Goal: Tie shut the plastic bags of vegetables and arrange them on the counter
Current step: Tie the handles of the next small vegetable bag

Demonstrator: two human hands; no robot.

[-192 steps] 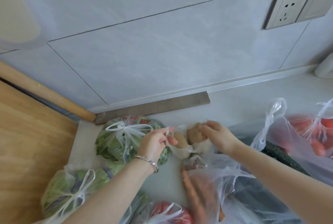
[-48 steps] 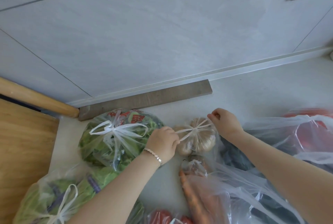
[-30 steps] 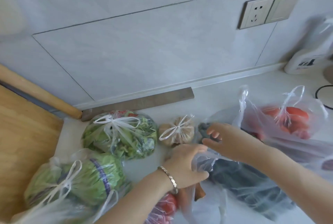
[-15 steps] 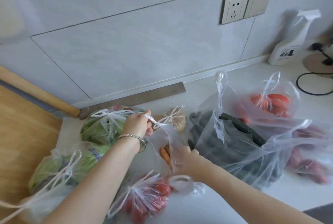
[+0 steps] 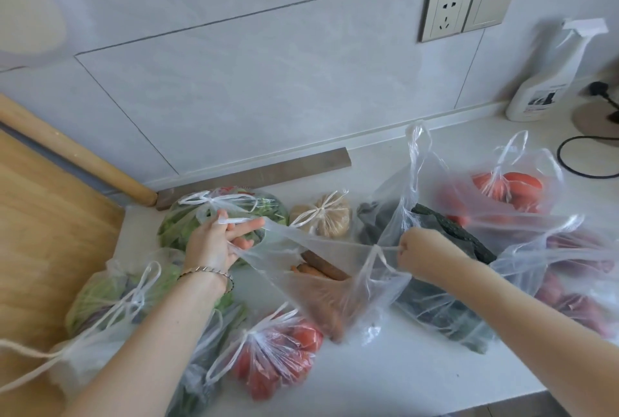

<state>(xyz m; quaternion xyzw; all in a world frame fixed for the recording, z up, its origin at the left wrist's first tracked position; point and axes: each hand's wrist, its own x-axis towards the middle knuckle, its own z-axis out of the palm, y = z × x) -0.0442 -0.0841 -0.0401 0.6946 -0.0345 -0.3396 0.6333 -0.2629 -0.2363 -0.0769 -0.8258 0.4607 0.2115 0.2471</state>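
An untied clear bag of carrots lies in the middle of the white counter. My left hand holds one of its handles, with the plastic looped over the fingers. My right hand grips the other handle in a fist, and the bag's mouth is stretched wide between them. Behind it sits the tied bag of potatoes. A tied bag of greens lies behind my left hand. A tied bag of tomatoes lies in front.
An open bag of dark cucumbers stands right of the carrots, with further bags of red vegetables and purple ones beyond. A tied cabbage bag lies by the wooden board. A spray bottle and black cable occupy the far right.
The potato bag was tied and let go. Both hands then moved to the carrot bag, took its handles and have pulled them apart.
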